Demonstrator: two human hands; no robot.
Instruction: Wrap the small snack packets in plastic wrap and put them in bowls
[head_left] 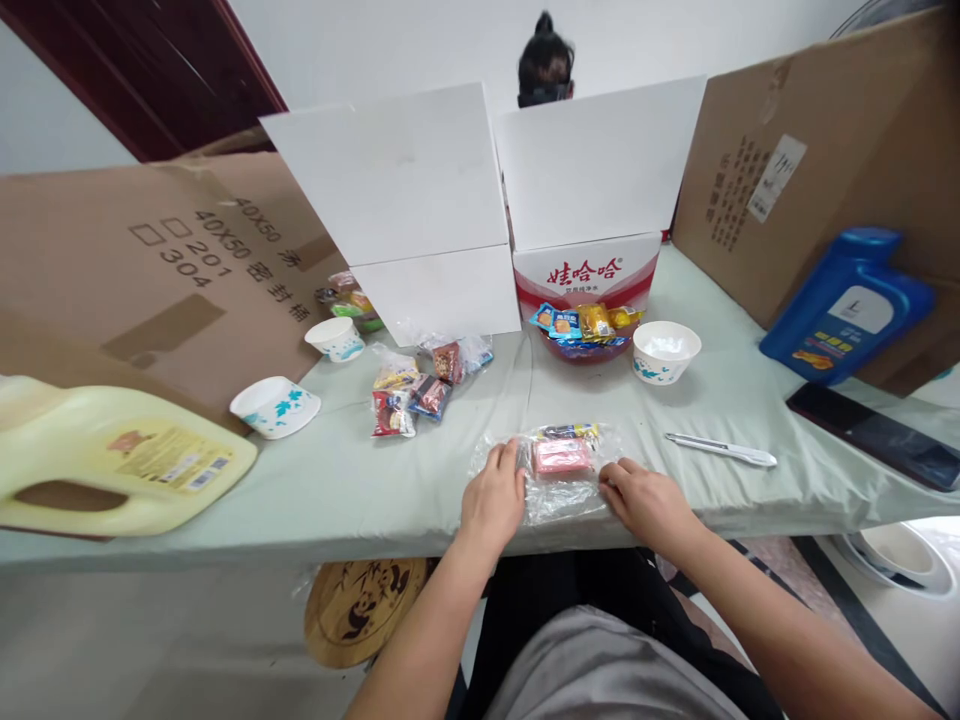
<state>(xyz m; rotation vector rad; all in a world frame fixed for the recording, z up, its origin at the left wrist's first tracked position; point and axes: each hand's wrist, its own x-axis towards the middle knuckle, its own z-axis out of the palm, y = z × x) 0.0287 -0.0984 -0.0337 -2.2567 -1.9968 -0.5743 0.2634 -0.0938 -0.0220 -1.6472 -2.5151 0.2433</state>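
Green-covered table [337, 505] under your work. Clear plastic [551, 500] spread near its front edge; uneven pull from you could tear or bunch it. Your left hand [495, 497] at plastic's left edge, pinching or only pressing, cannot tell. Your right hand [646, 502] pinches right edge. Pink block [562, 457] on plastic between your hands, yellow-black packet [568, 432] just behind; tilting plastic could slide both off.

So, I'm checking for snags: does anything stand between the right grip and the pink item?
Only clear plastic lies between the right grip and the pink item; nothing else visible. Whether it covers the item, I can't tell.
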